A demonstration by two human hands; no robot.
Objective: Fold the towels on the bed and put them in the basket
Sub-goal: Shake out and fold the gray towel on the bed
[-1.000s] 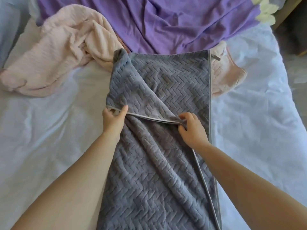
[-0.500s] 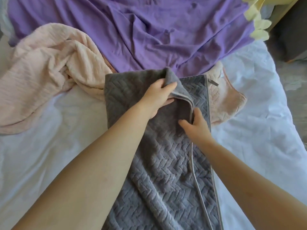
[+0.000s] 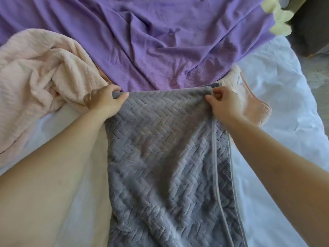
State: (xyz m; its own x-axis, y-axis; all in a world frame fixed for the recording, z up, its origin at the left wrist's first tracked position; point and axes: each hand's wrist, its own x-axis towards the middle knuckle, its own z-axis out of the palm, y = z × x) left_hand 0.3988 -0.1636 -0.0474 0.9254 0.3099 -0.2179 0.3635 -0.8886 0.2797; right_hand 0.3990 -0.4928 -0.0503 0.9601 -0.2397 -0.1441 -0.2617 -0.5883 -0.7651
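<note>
A grey herringbone towel (image 3: 160, 157) lies lengthwise on the white bed, folded over itself with its piped edges running down the right side. My left hand (image 3: 104, 100) pinches its far left corner. My right hand (image 3: 222, 102) pinches the far right corner, where the layers' edges meet. A crumpled pink towel (image 3: 41, 77) lies at the left. Another pink towel (image 3: 249, 97) pokes out from under the grey one at the right. No basket is in view.
A purple sheet (image 3: 151, 41) is spread across the far part of the bed. White bedding (image 3: 284, 122) shows at the right and under my arms. A pale yellow cloth (image 3: 279, 20) and dark furniture (image 3: 311, 29) sit at the top right corner.
The top flap of the grey towel has been carried up to the far edge. My left hand moved left to the far left corner, my right hand up to the far right corner.
</note>
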